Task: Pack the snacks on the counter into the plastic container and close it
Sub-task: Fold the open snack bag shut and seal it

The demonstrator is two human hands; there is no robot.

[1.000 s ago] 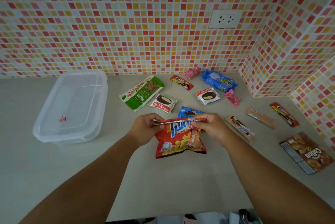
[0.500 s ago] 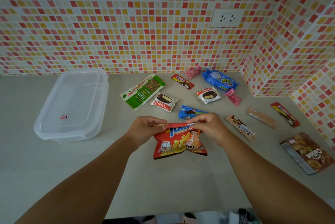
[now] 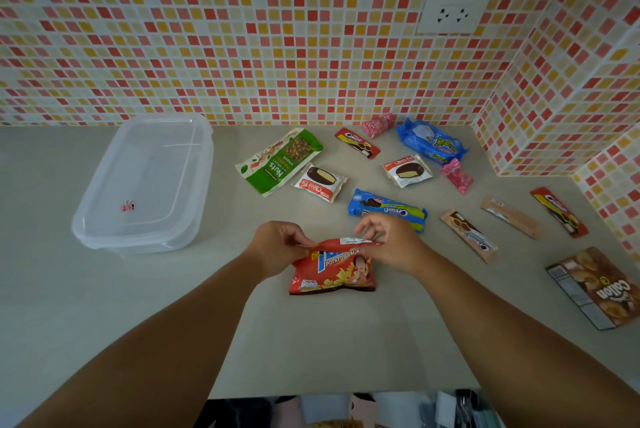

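Note:
A red potato snack bag (image 3: 332,270) lies on the counter in the middle. My left hand (image 3: 278,247) pinches its folded top edge at the left, and my right hand (image 3: 391,242) holds the top at the right with the fingers partly spread. The clear plastic container (image 3: 194,164) stands at the back left with its lid on; a small pink clip (image 3: 127,206) shows on it. Other snacks lie behind: a green nuts pack (image 3: 278,161), two Choco Pies (image 3: 320,182) (image 3: 407,170), and a blue Cream-O pack (image 3: 386,208).
To the right lie a blue wafer pack (image 3: 431,142), pink candies (image 3: 456,175), several slim bars (image 3: 469,235) and a brown Collon box (image 3: 597,287). A tiled wall with a socket (image 3: 450,14) rises behind, and a tiled corner juts in at the right. The counter's front edge (image 3: 346,391) is near me.
The bag's top has been folded down further and the bag now lies flatter on the counter. My hands have come closer together.

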